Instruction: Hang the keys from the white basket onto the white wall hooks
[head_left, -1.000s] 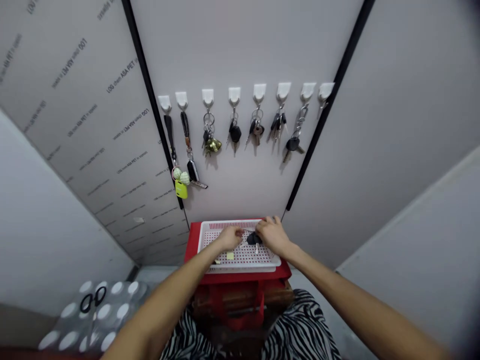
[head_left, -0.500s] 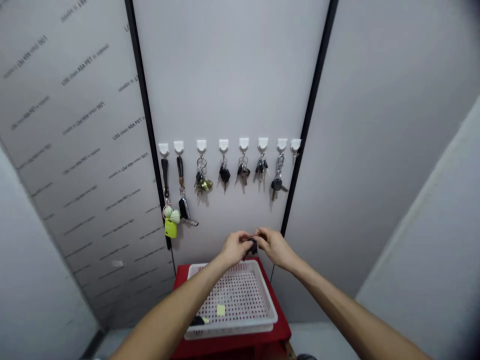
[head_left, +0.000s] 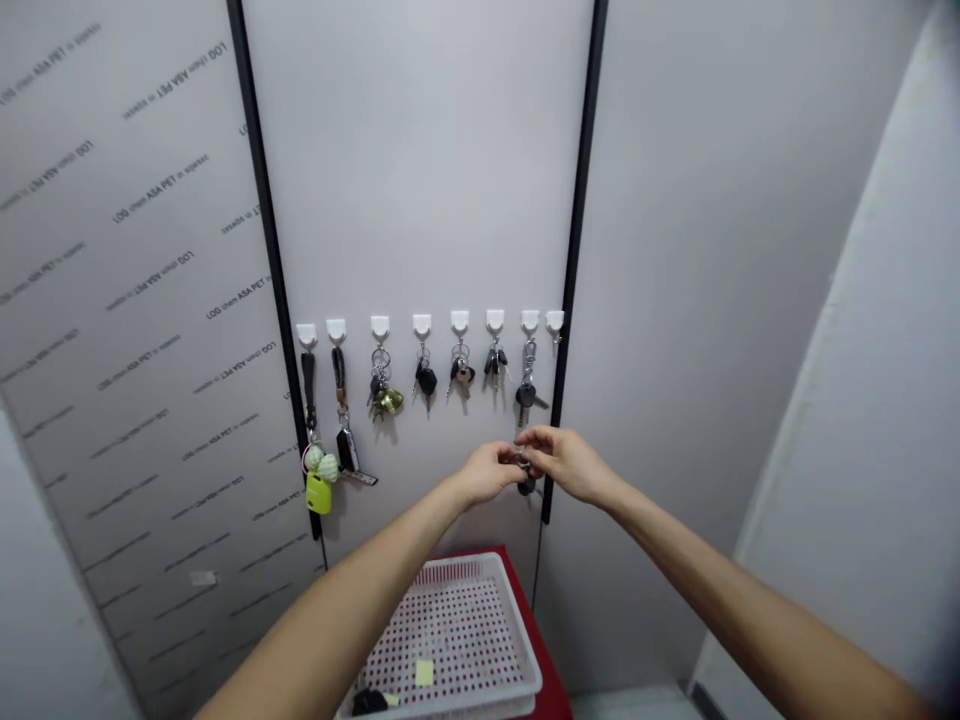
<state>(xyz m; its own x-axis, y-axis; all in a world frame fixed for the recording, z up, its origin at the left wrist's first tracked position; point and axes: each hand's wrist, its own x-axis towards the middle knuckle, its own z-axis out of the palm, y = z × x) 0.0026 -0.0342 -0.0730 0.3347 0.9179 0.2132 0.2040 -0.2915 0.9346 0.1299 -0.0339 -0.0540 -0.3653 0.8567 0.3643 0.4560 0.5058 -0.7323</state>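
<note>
My left hand (head_left: 487, 472) and my right hand (head_left: 566, 462) meet in front of the wall, both pinched on a small black key set (head_left: 527, 480) held between them. They hover just below the right end of a row of white hooks (head_left: 421, 324). Most hooks carry keys; the rightmost hook (head_left: 554, 321) is bare. A dark key (head_left: 526, 393) hangs right above my fingers. The white perforated basket (head_left: 517, 640) sits below my arms on a red stand (head_left: 551, 680).
A lime-green tag with pale balls (head_left: 319, 480) hangs from the left straps. Black vertical strips (head_left: 577, 250) divide the grey wall panels. A yellow note (head_left: 424, 672) and a dark item (head_left: 369, 701) lie in the basket.
Both hands lifted the black key set out of the basket and raised it toward the right end of the hook row. The camera tilted upward with them.
</note>
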